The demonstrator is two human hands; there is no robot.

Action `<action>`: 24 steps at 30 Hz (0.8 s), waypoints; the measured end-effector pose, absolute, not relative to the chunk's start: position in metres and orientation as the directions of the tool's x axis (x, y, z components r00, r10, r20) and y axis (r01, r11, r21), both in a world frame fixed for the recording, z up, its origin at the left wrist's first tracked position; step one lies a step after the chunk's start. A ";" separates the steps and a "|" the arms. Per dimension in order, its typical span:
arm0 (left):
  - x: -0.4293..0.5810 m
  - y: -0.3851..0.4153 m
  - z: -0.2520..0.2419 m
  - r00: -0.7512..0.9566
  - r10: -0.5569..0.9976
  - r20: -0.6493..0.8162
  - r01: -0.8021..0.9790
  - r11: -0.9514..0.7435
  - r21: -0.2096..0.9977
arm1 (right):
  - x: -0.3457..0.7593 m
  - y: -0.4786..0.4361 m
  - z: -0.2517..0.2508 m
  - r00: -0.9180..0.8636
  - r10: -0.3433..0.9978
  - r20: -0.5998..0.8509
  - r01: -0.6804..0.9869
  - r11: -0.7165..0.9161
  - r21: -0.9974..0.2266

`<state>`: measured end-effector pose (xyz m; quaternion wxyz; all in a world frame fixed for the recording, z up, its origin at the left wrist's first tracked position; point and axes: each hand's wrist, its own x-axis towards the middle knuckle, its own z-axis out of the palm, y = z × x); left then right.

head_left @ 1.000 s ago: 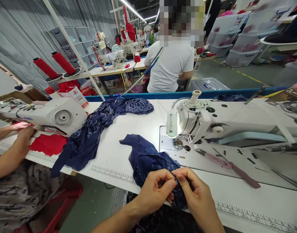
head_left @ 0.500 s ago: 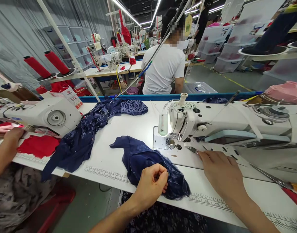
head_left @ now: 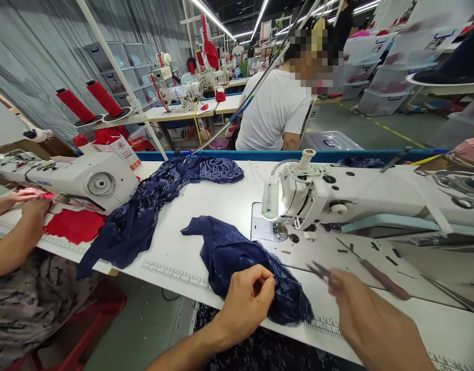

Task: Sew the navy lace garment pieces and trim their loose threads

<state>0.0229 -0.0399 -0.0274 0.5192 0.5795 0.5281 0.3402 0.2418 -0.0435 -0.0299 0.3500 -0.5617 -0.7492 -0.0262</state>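
Note:
A piece of navy lace-edged fabric (head_left: pixel 237 252) lies bunched on the white sewing table in front of the machine's needle area. My left hand (head_left: pixel 250 296) is closed in a pinch on the fabric's near part; its fingertips hide exactly what they grip. My right hand (head_left: pixel 370 314), slightly blurred, is wrapped around small thread snips (head_left: pixel 317 269). Their blades point left, above the table and a little apart from the fabric. The sewing machine (head_left: pixel 294 196) stands behind both hands, its lamp lighting the needle plate (head_left: pixel 263 226).
A brown-handled pointed tool (head_left: pixel 386 278) lies on the machine bed, with large scissors (head_left: pixel 449 291) farther right. More navy lace fabric (head_left: pixel 144 216) is heaped at left beside red fabric (head_left: pixel 74 225). A co-worker's hand (head_left: pixel 33 214) works at the left machine (head_left: pixel 90 178). Another person (head_left: pixel 271 108) sits ahead.
My right hand has lifted off the machine bed with the snips and come nearer to me, uncovering the brown-handled tool. My left hand keeps its pinch. The view has shifted slightly.

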 end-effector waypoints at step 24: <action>0.026 -0.041 -0.024 0.216 0.970 -0.109 0.317 0.036 0.948 | 0.203 -0.060 -0.016 -0.508 0.605 0.613 0.855 0.440 0.275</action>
